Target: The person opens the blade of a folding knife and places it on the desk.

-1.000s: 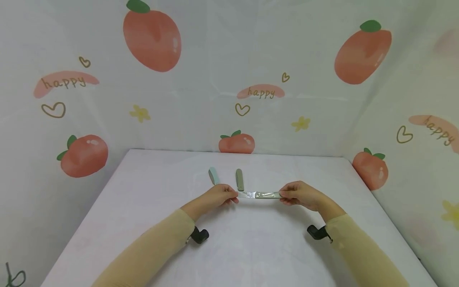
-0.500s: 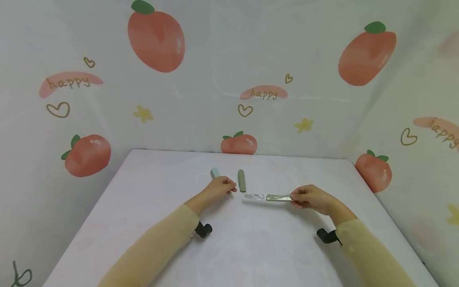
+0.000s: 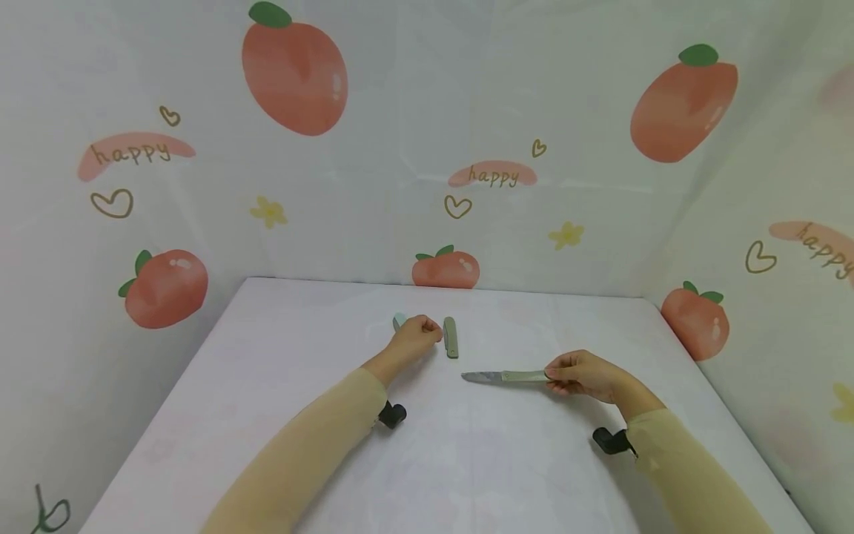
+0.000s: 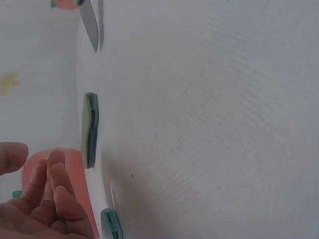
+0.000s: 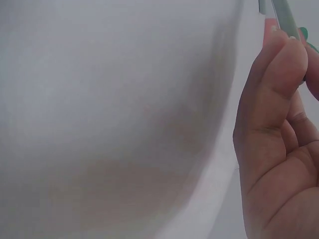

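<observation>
My right hand [image 3: 583,374] pinches the handle end of an unfolded folding knife [image 3: 523,377], whose blade points left over the table. In the right wrist view only part of its green handle [image 5: 285,19] shows between thumb and fingers. My left hand [image 3: 415,337] holds nothing; its fingers [image 4: 60,179] are loosely bent, with the thumb apart. Just right of it lies a folded olive-green knife [image 3: 451,337]. A folded pale blue-green knife [image 3: 399,320] lies behind the left hand, which partly covers it.
All of this is on a white-covered table [image 3: 467,467]. Behind it hangs a white cloth [image 3: 373,185] printed with fruit, hearts and flowers. A black wrist camera [image 3: 394,415] sits on the left wrist, another black camera [image 3: 610,440] on the right.
My left hand has let go of the blade tip and moved up and away, near the folded olive-green knife. My right hand has drawn the unfolded knife right and slightly nearer.
</observation>
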The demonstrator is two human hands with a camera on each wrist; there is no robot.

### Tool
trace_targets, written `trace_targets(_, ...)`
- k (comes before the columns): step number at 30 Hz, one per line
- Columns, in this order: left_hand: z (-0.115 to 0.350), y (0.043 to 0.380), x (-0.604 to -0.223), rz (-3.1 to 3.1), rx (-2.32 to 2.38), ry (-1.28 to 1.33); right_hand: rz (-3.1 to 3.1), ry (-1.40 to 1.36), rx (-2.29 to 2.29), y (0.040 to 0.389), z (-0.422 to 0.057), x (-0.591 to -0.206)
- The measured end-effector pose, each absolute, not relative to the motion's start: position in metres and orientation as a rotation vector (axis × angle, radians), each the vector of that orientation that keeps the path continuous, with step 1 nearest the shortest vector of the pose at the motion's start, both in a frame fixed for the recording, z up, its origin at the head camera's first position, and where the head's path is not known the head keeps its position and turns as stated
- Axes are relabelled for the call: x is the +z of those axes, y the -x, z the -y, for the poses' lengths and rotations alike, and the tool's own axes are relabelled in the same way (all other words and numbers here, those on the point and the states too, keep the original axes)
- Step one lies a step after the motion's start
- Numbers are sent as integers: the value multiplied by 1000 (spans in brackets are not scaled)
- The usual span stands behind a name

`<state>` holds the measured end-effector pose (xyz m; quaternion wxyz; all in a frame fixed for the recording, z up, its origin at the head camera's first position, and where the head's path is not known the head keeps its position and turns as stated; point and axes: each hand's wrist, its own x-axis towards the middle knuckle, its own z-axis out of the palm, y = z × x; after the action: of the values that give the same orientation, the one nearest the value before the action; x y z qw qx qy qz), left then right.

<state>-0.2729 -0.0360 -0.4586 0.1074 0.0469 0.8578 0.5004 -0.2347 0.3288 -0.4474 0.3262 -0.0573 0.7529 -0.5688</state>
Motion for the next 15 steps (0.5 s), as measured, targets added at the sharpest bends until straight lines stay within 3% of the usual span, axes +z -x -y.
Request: trace_targets(15, 11, 282, -454, -2764, 1193, -112, -2132, -5, -1375, 236, -325, -454)
